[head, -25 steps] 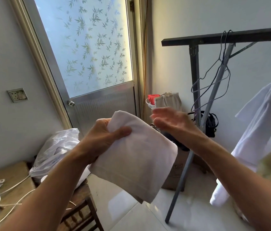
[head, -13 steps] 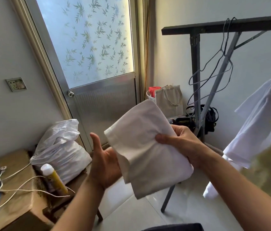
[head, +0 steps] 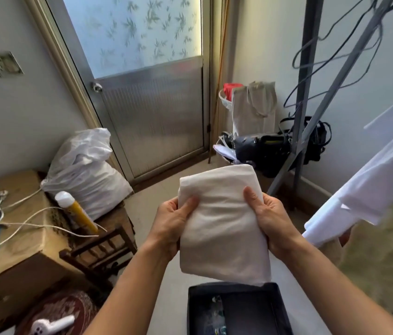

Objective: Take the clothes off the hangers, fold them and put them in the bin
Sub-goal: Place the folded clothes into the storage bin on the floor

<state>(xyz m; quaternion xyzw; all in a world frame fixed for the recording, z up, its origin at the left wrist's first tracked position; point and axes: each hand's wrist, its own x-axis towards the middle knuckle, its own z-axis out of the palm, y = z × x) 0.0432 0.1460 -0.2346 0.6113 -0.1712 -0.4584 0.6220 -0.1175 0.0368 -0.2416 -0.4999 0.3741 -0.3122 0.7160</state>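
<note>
Cloth is what we are holding: a folded white piece (head: 222, 221) in the middle of our view. Our left hand (head: 170, 226) is gripping its 9 o'clock edge. Our right hand (head: 270, 223) is gripping its 3 o'clock edge. Our thumbs are lying on top and our fingers are tucking under. We are holding both sides so the folds are not falling open.

The black bin (head: 251, 313) is sitting at 6 o'clock, right below the cloth, so we are thinking the next job is lowering it straight in. We cannot tell if the cloth's low edge is touching the bin.

At 3 o'clock a white shirt (head: 379, 180) is hanging by the rack (head: 305, 93), waiting for its turn.
</note>
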